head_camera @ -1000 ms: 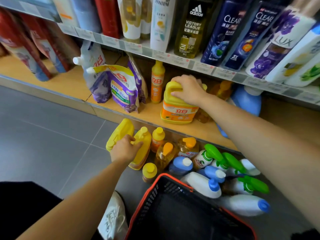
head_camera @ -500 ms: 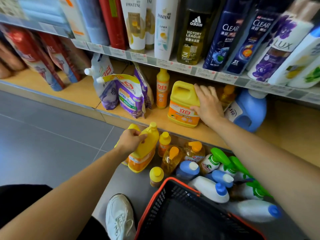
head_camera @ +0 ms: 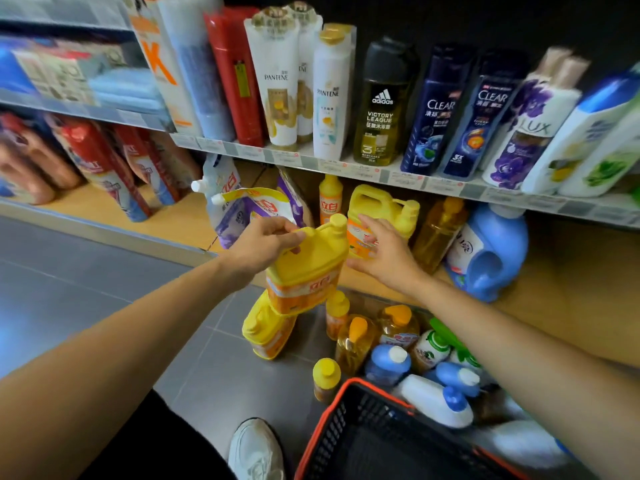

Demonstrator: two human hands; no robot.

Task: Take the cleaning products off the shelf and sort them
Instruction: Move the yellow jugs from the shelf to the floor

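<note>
My left hand (head_camera: pixel 263 244) curls round the handle of a yellow jug (head_camera: pixel 304 268) and holds it tilted in the air in front of the lower shelf (head_camera: pixel 571 289), cap pointing up and to the right. My right hand (head_camera: pixel 384 258) is spread just beside the jug's right shoulder, fingers straight and apart; I cannot tell whether the thumb touches it. Behind that hand a second yellow jug (head_camera: pixel 381 206) stands on the shelf, with an amber bottle (head_camera: pixel 440 233) and a blue jug (head_camera: pixel 491 254) to its right and purple refill pouches (head_camera: pixel 249 209) to its left. Below the held jug a third yellow jug (head_camera: pixel 266 330) sits on the floor (head_camera: pixel 104 289), beside a cluster of amber, blue-capped and green-capped bottles. A black basket (head_camera: pixel 381 393) with an orange rim stands near them.
</note>
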